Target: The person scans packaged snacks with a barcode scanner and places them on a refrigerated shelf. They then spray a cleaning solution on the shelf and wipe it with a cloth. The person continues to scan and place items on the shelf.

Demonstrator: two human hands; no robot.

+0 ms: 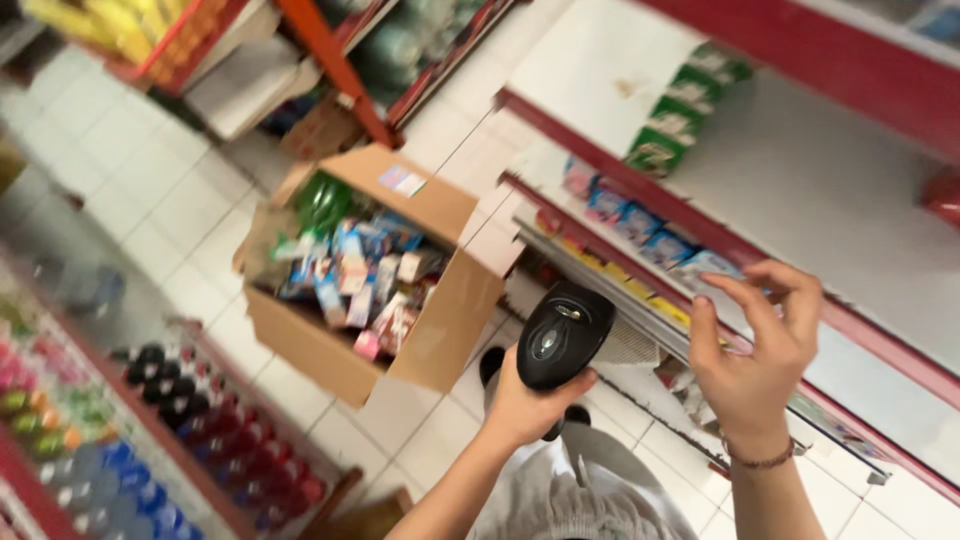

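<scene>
A person's left hand (525,400) rises from the near edge with its grip clamped on a black handheld scanner (560,335), head tipped toward the shelf (850,190) at right. The right hand (755,350) hovers beside it, wrist bent, fingers (745,300) apart and empty. An open cardboard box (440,330) of small packets sits on the floor to the left.
</scene>
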